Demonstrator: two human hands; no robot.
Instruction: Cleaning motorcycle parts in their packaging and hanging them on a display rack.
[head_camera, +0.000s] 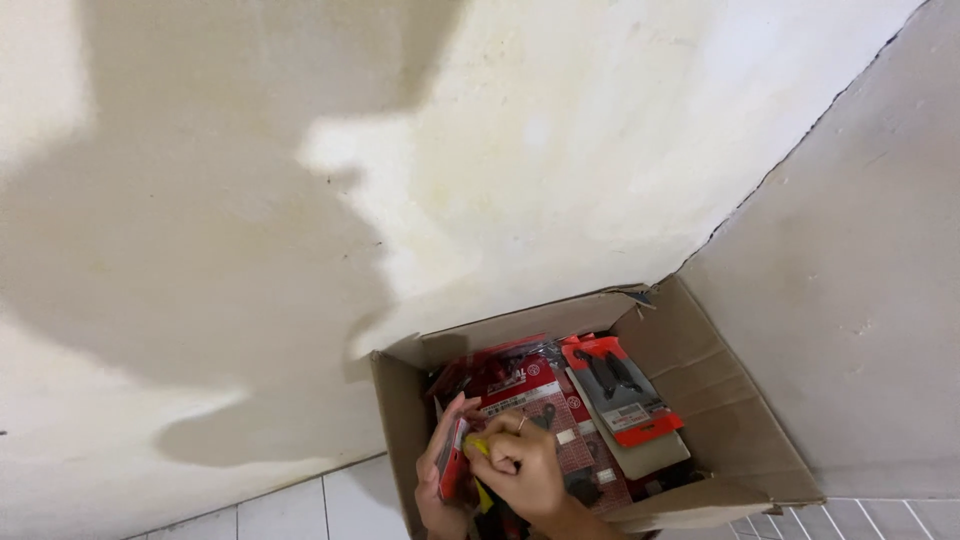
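Note:
An open cardboard box stands on the floor in a wall corner, filled with several red blister packs holding black parts. Over the box's near left side, my left hand grips a red pack by its edge, standing it upright. My right hand, with a ring on one finger, has its fingers curled against the same pack and a small yellow item. Whether the right hand truly grips the yellow item is unclear.
Cream walls with shadows rise behind the box and meet at a corner on the right. White floor tiles show at the lower left and lower right. The box flaps stand open.

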